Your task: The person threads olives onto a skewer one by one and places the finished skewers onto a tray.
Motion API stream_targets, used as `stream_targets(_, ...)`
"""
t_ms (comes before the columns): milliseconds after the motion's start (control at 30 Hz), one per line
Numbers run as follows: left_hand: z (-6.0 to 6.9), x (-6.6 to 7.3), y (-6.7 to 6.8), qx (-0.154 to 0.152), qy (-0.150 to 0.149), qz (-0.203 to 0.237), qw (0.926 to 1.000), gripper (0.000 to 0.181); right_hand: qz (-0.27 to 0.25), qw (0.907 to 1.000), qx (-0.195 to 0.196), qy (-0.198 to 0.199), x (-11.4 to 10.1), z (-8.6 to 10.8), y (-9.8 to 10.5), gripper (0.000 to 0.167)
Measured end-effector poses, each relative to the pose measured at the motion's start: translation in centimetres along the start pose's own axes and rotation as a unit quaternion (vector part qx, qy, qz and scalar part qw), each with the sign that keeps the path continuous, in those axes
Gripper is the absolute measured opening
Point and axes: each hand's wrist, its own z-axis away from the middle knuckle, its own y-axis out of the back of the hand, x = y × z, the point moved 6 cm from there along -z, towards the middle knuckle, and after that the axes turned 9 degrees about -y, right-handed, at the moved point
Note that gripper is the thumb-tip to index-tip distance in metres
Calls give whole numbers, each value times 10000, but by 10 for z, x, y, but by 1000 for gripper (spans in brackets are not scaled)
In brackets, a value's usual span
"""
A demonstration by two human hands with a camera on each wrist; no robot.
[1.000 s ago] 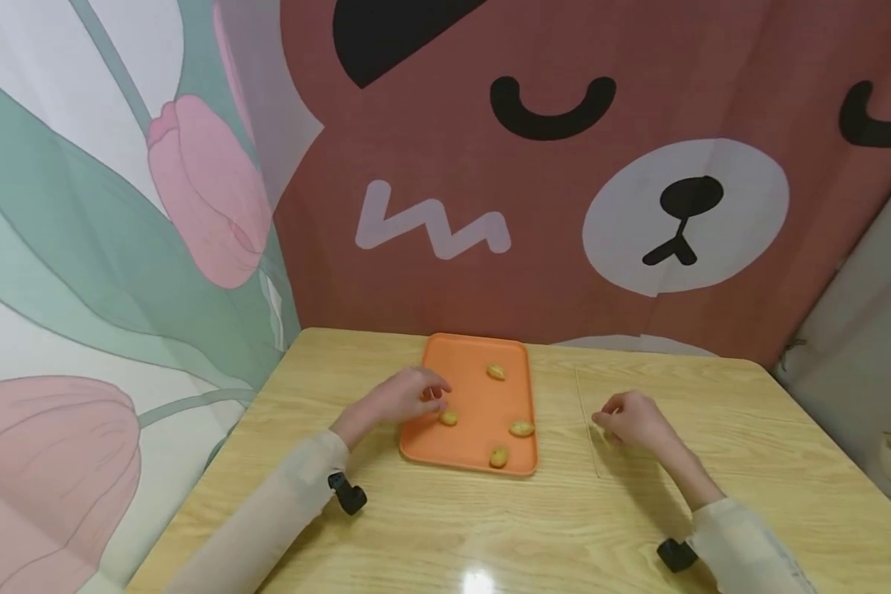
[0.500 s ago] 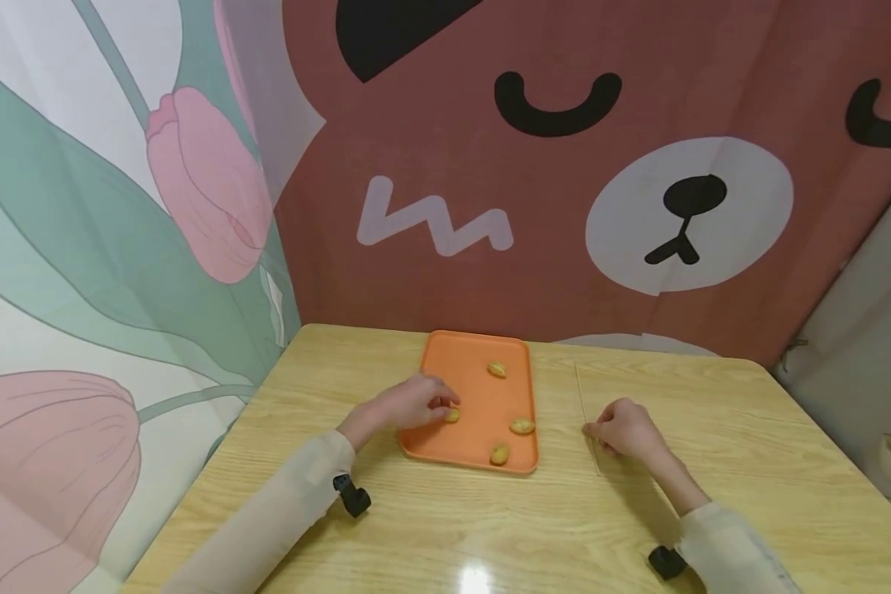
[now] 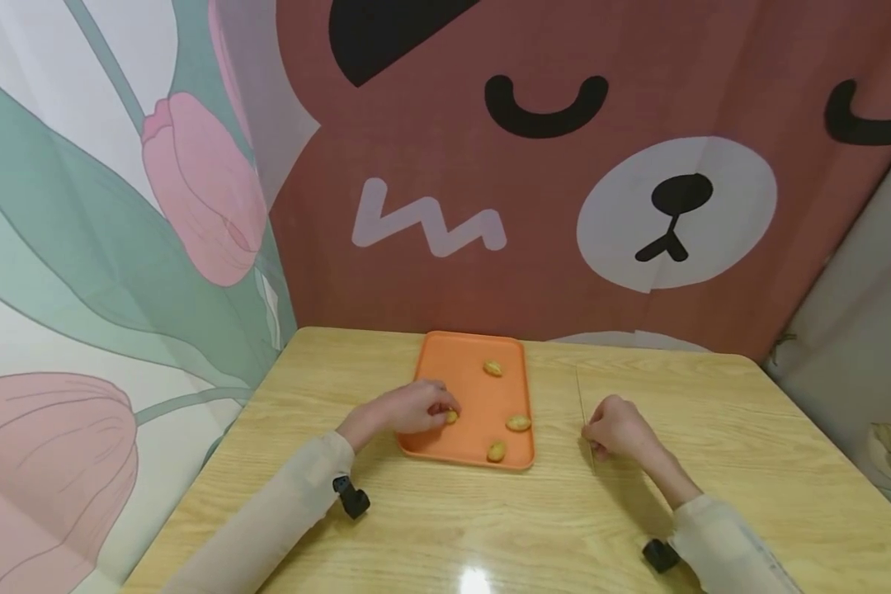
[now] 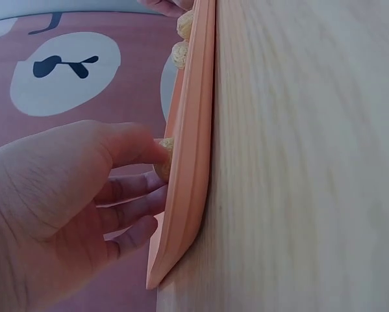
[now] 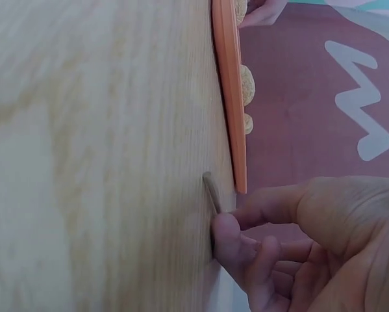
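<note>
Left grip (image 3: 416,407) has moved onto a nut (image 3: 452,417) toward the tray's (image 3: 478,392) left edge, clamping it; right grip (image 3: 618,427) pinches a stick (image 5: 212,192). Light, even pressure should stop the nut rolling.

head: high, forward-down, farther | both wrist views: low, close, rolled, forward | shared: orange tray (image 3: 475,394)

that orange rectangular plastic tray (image 3: 471,396) looks smooth from here, the yellow wood-grain tabletop (image 3: 431,528) glossy, those oval tan lumps (image 3: 518,423) rough.
</note>
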Motion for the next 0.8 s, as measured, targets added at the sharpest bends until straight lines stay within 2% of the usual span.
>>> stream_targets(100, 0, 0, 1, 96, -40, -13, 9999, 20, -31, 10000, -11, -4, 0, 0, 1, 30)
stream_targets(300, -1, -2, 4, 437, -206, 100, 9988, 18, -123, 9996, 87, 232, -2, 0, 7, 32)
stream_targets(467, -3, -9, 13, 714, -68, 414, 9966, 20, -192, 9990, 87, 387, -9, 1, 15, 36)
stream_targets(667, -15, -15, 27, 1125, -209, 906, 9893, 21, -400, 9979, -23, 511, -21, 9, 24, 22)
stream_targets(800, -23, -19, 29, 1362, -199, 1239, 9827, 19, -696, 9957, -153, 596, -27, 18, 27, 17)
